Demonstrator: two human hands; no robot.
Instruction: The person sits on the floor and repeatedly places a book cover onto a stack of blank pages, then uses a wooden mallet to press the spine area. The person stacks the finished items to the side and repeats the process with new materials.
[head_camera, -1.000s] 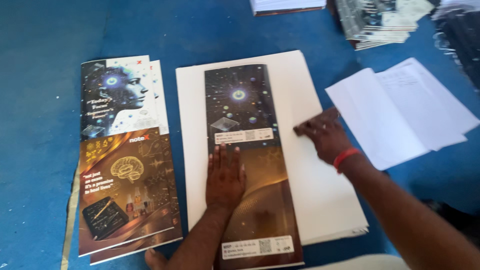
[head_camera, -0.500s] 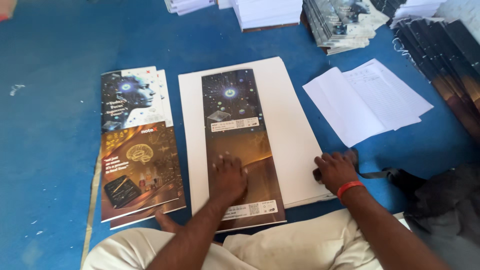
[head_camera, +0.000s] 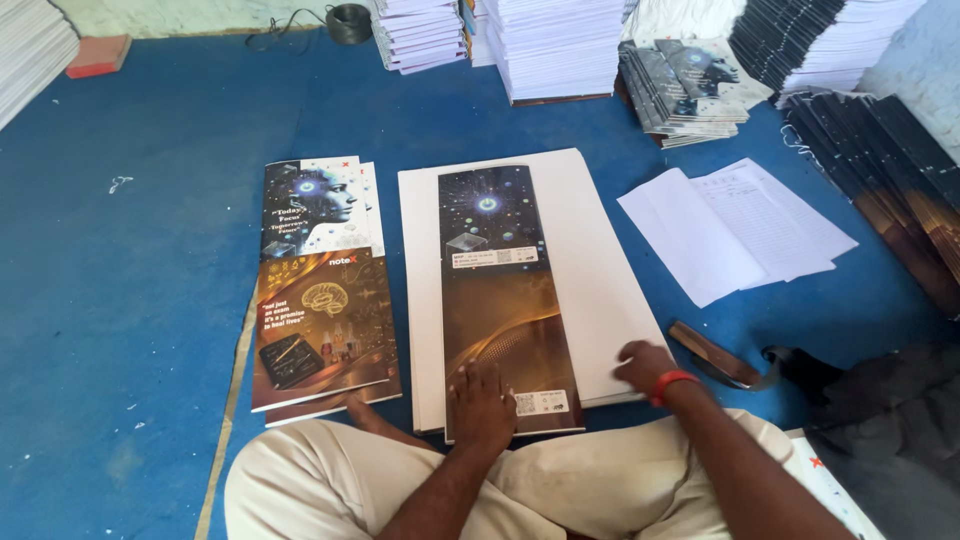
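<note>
Blue floor mat (head_camera: 130, 300) carries a white paper stack (head_camera: 600, 270) w/ a dark printed cover sheet (head_camera: 495, 290) on top. Left hand (head_camera: 480, 405) presses flat on the cover's near edge, holding nothing; right hand (head_camera: 645, 365) rests flat at the stack's near right corner — best to keep edges flush, pressure even.

Two white rectangular labels are seen on the long dark printed cover sheet (head_camera: 505, 300): one label (head_camera: 495, 257) across its middle, another label (head_camera: 540, 403) at its near edge, beside the left hand (head_camera: 480, 405).
</note>
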